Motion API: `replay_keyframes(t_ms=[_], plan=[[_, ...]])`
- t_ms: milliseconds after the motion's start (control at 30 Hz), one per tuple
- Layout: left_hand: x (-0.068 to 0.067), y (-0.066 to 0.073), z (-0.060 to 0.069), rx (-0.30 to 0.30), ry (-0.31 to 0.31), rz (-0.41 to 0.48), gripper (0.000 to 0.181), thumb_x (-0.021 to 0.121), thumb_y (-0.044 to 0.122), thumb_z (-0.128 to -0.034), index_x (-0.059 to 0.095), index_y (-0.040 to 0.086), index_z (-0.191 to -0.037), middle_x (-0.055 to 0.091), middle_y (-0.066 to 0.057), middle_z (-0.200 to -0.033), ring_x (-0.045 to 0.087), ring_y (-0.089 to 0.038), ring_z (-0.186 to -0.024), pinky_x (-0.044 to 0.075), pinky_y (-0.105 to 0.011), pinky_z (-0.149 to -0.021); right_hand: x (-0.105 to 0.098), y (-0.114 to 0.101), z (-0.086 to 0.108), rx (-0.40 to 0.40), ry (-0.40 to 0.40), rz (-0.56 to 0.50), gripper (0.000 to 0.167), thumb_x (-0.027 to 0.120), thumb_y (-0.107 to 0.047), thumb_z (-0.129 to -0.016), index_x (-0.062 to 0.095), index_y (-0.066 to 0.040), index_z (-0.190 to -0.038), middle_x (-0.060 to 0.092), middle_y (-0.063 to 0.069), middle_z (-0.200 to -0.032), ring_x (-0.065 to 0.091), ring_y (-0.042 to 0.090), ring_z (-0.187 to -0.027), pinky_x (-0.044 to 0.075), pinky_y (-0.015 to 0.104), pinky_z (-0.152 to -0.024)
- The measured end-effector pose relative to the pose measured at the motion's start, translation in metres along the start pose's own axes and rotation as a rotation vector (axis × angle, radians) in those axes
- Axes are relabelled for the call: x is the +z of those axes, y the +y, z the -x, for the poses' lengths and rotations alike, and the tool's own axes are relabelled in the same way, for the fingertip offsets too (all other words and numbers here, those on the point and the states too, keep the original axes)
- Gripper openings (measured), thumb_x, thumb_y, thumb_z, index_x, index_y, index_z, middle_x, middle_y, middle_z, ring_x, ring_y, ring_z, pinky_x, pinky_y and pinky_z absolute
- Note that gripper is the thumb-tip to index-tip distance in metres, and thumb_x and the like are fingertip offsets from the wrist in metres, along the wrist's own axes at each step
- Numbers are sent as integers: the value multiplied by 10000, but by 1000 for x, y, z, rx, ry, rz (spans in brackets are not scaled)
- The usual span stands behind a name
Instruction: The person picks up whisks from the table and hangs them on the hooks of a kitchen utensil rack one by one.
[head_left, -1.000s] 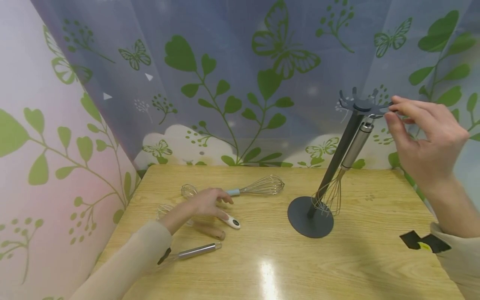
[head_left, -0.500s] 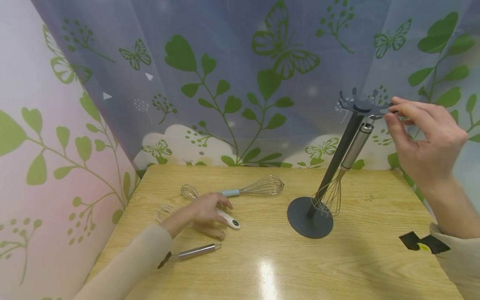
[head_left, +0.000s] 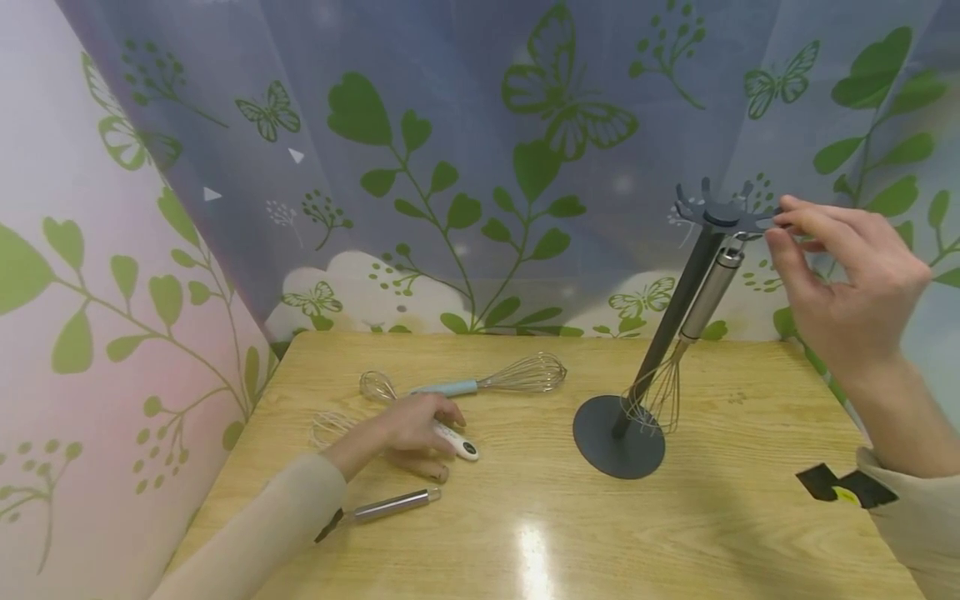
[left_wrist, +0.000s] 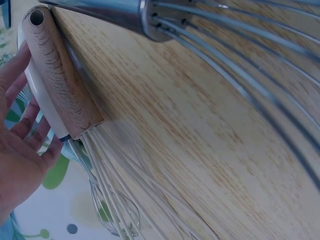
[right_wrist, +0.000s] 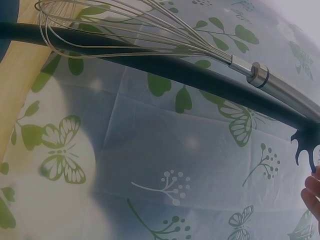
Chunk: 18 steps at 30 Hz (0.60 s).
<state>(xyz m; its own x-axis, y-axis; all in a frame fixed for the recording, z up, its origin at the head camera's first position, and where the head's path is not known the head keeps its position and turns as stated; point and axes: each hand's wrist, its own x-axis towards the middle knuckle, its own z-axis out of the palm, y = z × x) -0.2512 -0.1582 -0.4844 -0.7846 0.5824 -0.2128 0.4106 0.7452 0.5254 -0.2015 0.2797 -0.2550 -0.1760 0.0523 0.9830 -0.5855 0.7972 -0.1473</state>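
Fingers (head_left: 821,221) at right pinch a stand prong (head_left: 762,222); left fingers (head_left: 448,408), loosely spread, straddle a white handle (head_left: 460,442).

No readable text, brand or number in any of the three views. Closest candidates: dark oval (head_left: 469,448) near the end of the white whisk handle (head_left: 453,437), too small to make out any lettering; yellow patch (head_left: 847,496) on the black tab (head_left: 817,482) at the right cuff (head_left: 911,510), any print on it illegible.
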Motion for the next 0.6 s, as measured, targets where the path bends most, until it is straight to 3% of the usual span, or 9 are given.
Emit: replay_keyframes(t_ms=[433, 567, 600], plan=[[2, -1, 0, 61, -11, -44, 377, 893, 303, -844, 772, 177, -1179, 769, -46, -1260, 692, -264, -1192, 562, -470, -1062, -1, 1, 1, 7, -14, 7, 238, 768, -180, -972, 809, 28, -1079, 777, 290, -985, 644, 552, -733, 392, -48, -892], [2, 0, -1, 81, -13, -63, 333, 889, 254, -850, 784, 167, -1154, 771, -28, -1245, 684, -231, -1165, 568, -432, -1033, -1, 0, 0, 11, -13, -1, 224, 774, -163, -964, 810, 27, -1079, 777, 289, -986, 696, 500, -786, 408, -45, -891], [2, 0, -1, 85, -15, -69, 319, 888, 244, -851, 789, 174, -1146, 771, -18, -1240, 678, -217, -1159, 566, -418, -1026, -1, 0, 0, 12, -12, -5, 224, 775, -163, -963, 811, 26, -1077, 778, 289, -984, 730, 436, -806, 411, -43, -891]])
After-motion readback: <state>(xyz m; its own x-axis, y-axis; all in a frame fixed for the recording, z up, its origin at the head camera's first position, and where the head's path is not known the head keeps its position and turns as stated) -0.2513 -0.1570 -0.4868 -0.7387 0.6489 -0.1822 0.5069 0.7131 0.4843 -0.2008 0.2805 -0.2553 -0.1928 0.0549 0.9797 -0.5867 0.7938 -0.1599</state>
